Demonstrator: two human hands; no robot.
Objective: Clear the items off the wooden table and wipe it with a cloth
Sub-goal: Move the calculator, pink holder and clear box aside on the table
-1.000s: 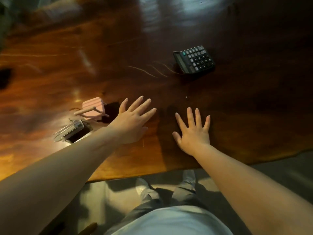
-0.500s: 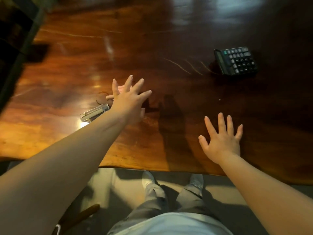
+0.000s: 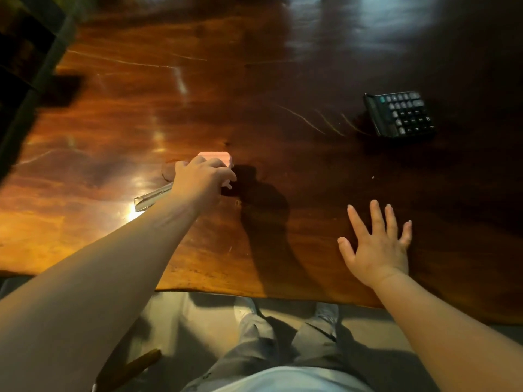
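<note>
A: Starting nearest, what do you see?

B: Grey trouser legs and pale shoes on a light floor, and a brown wooden stick-like piece low on the left; I cannot tell what it is. Above them runs the wavy near edge of the glossy reddish-brown wooden table.

A: And the hands?

B: The right hand lies flat near that edge, palm down, fingers spread, holding nothing. Half a second ago it looked the same. The left hand is farther in. Earlier its fingers were splayed above the small pink ribbed block; now they have curled down around it, the thumb side hidden. It seems to grip the block, though the far side of the contact is out of sight.

A: Anything beside it?

B: A clear plastic rectangular case lies just beside the left wrist, partly covered by the forearm, in the same spot as before.

A: Farther out?

B: A black desktop calculator with grey keys sits right of centre, well apart from both hands, unmoved on the wood. Thin pale scratches lie just left of it.

A: The surface and room?

B: The wood is polished, bright with orange glare on the left and dark on the right, with cool reflections at the far edge. A dark frame borders the upper left corner.
</note>
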